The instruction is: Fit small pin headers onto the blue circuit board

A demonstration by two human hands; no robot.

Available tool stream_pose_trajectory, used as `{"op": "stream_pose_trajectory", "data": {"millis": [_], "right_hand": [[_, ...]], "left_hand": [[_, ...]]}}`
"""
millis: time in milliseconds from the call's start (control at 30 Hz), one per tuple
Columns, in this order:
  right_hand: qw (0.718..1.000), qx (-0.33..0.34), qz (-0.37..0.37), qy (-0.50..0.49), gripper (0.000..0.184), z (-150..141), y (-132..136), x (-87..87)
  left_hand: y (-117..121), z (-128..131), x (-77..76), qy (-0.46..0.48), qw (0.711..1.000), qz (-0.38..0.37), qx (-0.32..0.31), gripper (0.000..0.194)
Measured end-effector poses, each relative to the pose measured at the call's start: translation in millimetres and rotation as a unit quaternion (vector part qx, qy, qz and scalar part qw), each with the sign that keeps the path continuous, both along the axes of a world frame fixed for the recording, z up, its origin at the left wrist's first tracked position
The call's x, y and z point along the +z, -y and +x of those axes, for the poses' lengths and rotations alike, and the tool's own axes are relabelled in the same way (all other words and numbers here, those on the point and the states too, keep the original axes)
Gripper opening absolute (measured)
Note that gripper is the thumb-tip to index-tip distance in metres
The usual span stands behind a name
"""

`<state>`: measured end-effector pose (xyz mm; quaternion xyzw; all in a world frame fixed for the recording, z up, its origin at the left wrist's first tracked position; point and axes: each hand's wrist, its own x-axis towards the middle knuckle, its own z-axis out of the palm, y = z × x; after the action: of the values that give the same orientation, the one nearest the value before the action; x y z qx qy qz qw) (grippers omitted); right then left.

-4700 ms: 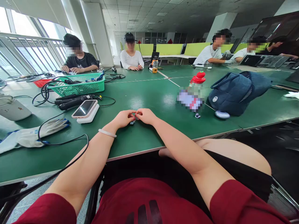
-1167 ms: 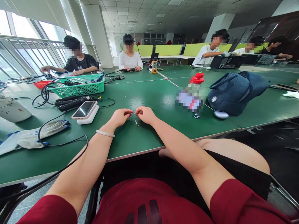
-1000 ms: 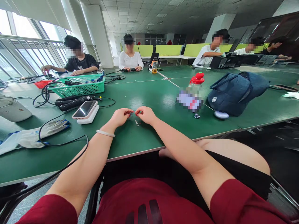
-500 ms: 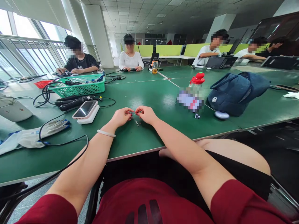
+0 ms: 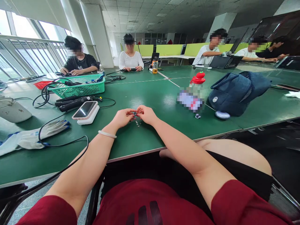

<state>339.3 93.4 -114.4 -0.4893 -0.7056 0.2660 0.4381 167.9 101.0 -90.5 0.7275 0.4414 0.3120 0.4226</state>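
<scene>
One small dark and silvery piece is held between the bare left hand and the bare right hand, above a large, flat, green-topped table. The left hand, with a pale ring-shaped bracelet at the wrist, is nearly closed, thumb and fingers pinching the piece from its side. The right hand is likewise curled, its fingertips pinched on the opposite side. The exact form of the piece is too small to determine. Small silvery parts lie on the table just below the fingertips, on the side towards the wearer.

Left of the hands, a pink-edged phone with a dark screen rests on a white rounded block. Beyond it sits a green perforated plastic basket containing dark items. A white and blue fabric glove lies near the table's left end. Well apart to the right are a red-lidded clear bottle and a dark blue fabric bag.
</scene>
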Motion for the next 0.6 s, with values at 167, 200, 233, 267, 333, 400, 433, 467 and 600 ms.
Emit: {"op": "stream_pose_trajectory", "data": {"millis": [167,200,233,267,333,400,433,467,600], "right_hand": [[1.000,-0.001,-0.001,0.004,0.013,-1,1,0.7],[1.000,0.000,0.000,0.006,0.013,-1,1,0.9],[1.000,0.000,0.002,0.009,0.013,-1,2,1.2],[1.000,-0.001,0.005,0.013,0.014,-1,2,1.7],[1.000,-0.003,0.010,0.021,0.014,-2,4,3.0],[1.000,-0.005,0.011,0.028,0.014,-2,5,4.4],[0.999,-0.006,0.010,0.031,0.014,-2,5,4.8],[0.999,-0.007,0.010,0.033,0.014,-2,5,5.1],[0.999,-0.009,0.017,0.039,0.015,-1,4,3.6]], "left_hand": [[3,0,1.2,0.006,1.000,-0.005,0.006,0.036],[2,-1,0.6,0.006,1.000,-0.003,0.008,0.035],[1,-1,-0.4,0.005,1.000,0.000,0.008,0.034],[0,-1,-1.5,0.002,1.000,0.005,0.007,0.033],[-3,-2,-3.8,-0.006,1.000,0.020,0.004,0.033],[-6,-3,-5.7,-0.016,0.999,0.036,-0.002,0.033],[-7,-4,-6.3,-0.020,0.999,0.044,-0.004,0.033],[-7,-4,-6.8,-0.023,0.998,0.050,-0.005,0.034],[-8,-4,-6.5,-0.027,0.998,0.057,-0.007,0.033]]}}
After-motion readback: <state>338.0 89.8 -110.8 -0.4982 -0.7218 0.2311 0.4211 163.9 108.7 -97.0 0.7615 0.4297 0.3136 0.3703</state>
